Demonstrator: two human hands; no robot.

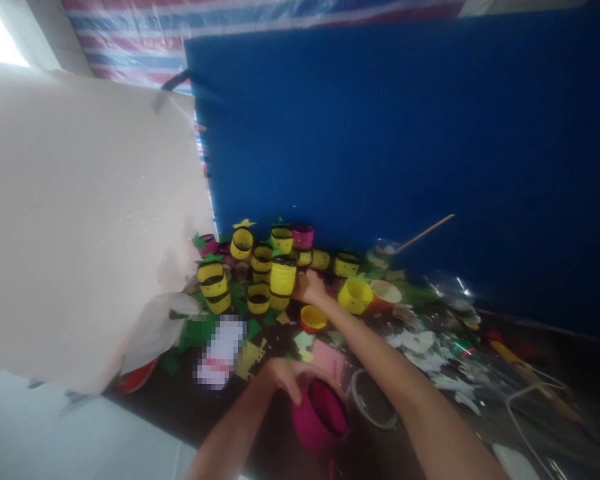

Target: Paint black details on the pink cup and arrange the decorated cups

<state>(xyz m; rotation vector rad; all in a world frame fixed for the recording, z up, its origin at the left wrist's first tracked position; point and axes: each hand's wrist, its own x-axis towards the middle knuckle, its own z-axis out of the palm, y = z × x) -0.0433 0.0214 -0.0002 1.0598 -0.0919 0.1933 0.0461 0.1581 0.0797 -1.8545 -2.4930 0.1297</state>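
Observation:
My left hand (pixel 286 375) is closed round a magenta cup (pixel 313 423) with a dark band at its rim, held tilted near the front of the table. My right hand (pixel 310 287) reaches across to the back, beside a tall stack of yellow cups (pixel 283 277) with black bands. Its fingers are blurred and partly hidden, so I cannot tell if they grip anything. A small yellow and orange cup (pixel 313 319) sits just below my right wrist. To the right of that forearm stand a yellow cup (pixel 355 295) and a white and orange cup (pixel 386 293).
More yellow cups (pixel 213 283) and a magenta cup (pixel 303 236) crowd the back. Paper scraps (pixel 250 359), a pink sheet (pixel 329 359) and a pixelated rectangle (pixel 221 353) lie in front. White scraps (pixel 420 347) and clear plastic (pixel 450 290) litter the right. A blue panel (pixel 380 133) rises behind.

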